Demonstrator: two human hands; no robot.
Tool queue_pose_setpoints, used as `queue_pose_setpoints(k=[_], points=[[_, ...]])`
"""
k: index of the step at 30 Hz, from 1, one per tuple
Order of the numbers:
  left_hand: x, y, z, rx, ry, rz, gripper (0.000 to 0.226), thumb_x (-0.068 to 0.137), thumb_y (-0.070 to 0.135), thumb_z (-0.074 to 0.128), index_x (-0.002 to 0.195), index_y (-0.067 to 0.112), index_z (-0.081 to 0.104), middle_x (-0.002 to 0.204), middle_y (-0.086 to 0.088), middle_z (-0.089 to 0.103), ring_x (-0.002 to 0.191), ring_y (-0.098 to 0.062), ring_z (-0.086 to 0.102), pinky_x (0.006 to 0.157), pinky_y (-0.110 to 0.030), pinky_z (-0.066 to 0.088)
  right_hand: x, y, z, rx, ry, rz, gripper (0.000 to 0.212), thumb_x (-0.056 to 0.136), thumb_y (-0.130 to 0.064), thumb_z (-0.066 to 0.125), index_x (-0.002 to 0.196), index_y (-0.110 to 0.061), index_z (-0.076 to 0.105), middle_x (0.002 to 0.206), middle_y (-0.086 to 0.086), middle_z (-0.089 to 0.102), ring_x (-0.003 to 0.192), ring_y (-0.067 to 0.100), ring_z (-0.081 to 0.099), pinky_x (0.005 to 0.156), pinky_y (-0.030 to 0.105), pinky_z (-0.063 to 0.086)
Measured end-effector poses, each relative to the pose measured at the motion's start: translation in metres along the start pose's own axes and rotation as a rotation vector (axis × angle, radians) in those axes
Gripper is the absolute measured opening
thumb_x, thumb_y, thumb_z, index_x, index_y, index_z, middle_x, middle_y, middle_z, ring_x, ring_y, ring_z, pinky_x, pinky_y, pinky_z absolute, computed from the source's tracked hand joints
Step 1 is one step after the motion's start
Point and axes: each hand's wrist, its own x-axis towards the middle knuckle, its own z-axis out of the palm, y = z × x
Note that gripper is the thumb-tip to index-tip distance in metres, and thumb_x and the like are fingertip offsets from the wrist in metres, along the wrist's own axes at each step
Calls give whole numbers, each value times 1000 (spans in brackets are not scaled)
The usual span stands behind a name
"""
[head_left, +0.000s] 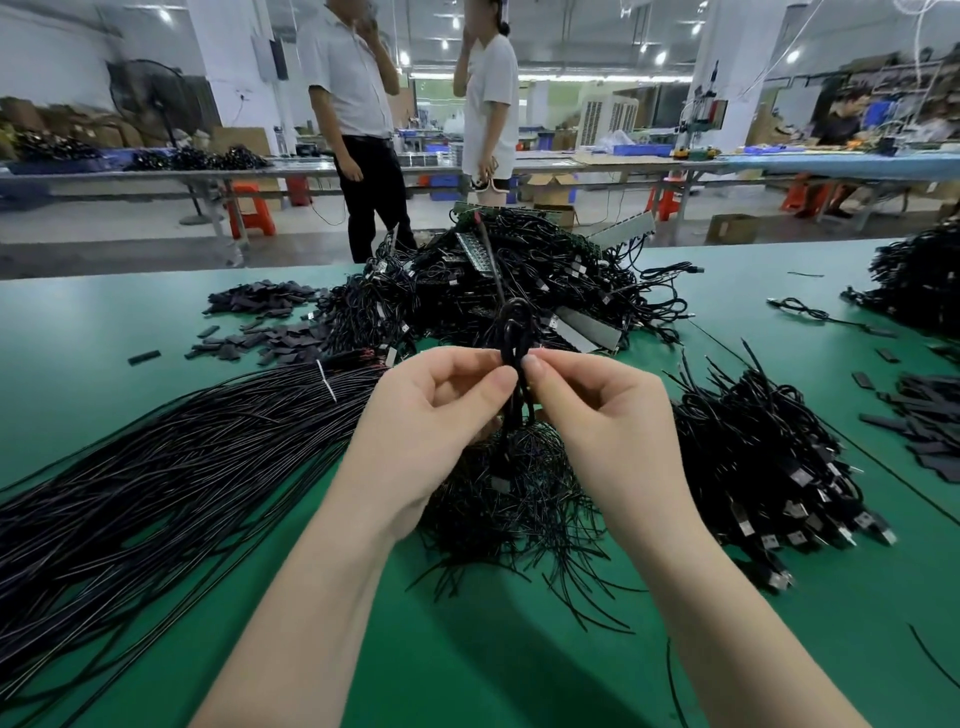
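Thin black looped cable (514, 332), long axis upright, raised above the green table (467, 649); loop stands above the grip. Left hand (436, 410) and right hand (597, 410) pinch it together, equally near.

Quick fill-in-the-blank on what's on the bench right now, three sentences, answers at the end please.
The left hand and right hand pinch one looped cable, coloured ____.
The table has a ____ top.
The long cable bundle at left is bound by a ____ tie.
Missing words: black, green, white.
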Motion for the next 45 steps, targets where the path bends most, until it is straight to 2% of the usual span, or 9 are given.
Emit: queue_pose_setpoints(k=[4, 10, 17, 23, 28, 33, 38, 41, 45], points=[[1, -1, -5, 65, -8, -6, 14, 83, 21, 72, 97, 22, 70, 82, 6, 75, 74, -5, 67, 67, -19, 53, -5, -5, 5, -103, 32, 20, 12, 92, -25, 66, 93, -26, 77, 73, -17, 71, 67, -6, 61, 66, 16, 48], [-2, -4, 2, 390, 217, 162, 17, 82, 17, 70, 83, 33, 65, 79, 17, 70, 69, 1, 66, 60, -9, 49, -13, -10, 19, 18, -162, 141, 39, 98, -40, 49, 88, -9, 71, 80, 19, 69, 66, 28, 54, 68, 51, 49], [-6, -4, 16, 271, 34, 201, 35, 82, 5, 74, 105, 31, 70, 96, 12, 69, 91, -1, 65, 73, -6, 48, 4, -14, -12, 417, -64, 360, 18, 94, -21, 58, 96, -9, 72, 79, 3, 72, 65, 8, 63, 59, 18, 53], [-2, -4, -4, 210, 277, 265, 30, 90, 8, 63, 106, 33, 66, 96, 12, 69, 91, 2, 64, 76, -10, 49, 31, 17, -105, -856, 501, -149, 37, 95, -31, 60, 130, -19, 61, 75, 8, 69, 61, 23, 58, 60, 32, 44], [7, -8, -24, 129, 408, 262, 32, 88, 9, 57, 97, 39, 65, 92, 20, 69, 85, 1, 66, 71, -11, 50, 31, 70, -135, -1483, 285, 94, 23, 98, -22, 49, 97, -11, 69, 76, 14, 66, 102, 34, 56, 81, 41, 35], [21, -42, -50, 403, 407, 159, 29, 91, 11, 57, 104, 36, 63, 102, 17, 64, 85, 10, 60, 68, -9, 48, 35, 91, -135, -1375, -18, 413, 51, 102, -35, 23, 147, -15, 35, 157, 4, 30, 146, 26, 18, 114, 52, 16], [26, -91, -115, 1118, 327, -107, 37, 93, 19, 54, 130, 21, 57, 131, -6, 54, 94, -20, 59, 82, -39, 51, 39, 84, -132, -1444, -116, 483, 59, 100, -47, 18, 154, -24, 17, 163, 6, 14, 149, 32, 0, 115, 58, 0], [17, -106, -163, 1560, 243, -230, 35, 97, 30, 53, 130, 21, 58, 129, -6, 55, 111, -27, 55, 85, -40, 51, 34, 81, -129, -1501, -123, 424, 60, 99, -55, 17, 152, -28, 23, 162, 7, 15, 149, 32, 1, 115, 57, 0], [8, -111, -192, 1643, 141, -382, 26, 98, 41, 52, 110, 23, 67, 103, 2, 65, 89, -19, 63, 68, -30, 53, 25, 82, -120, -1497, -96, 304, 59, 97, -60, 22, 148, -31, 31, 161, 9, 19, 149, 33, 2, 115, 57, -1]])
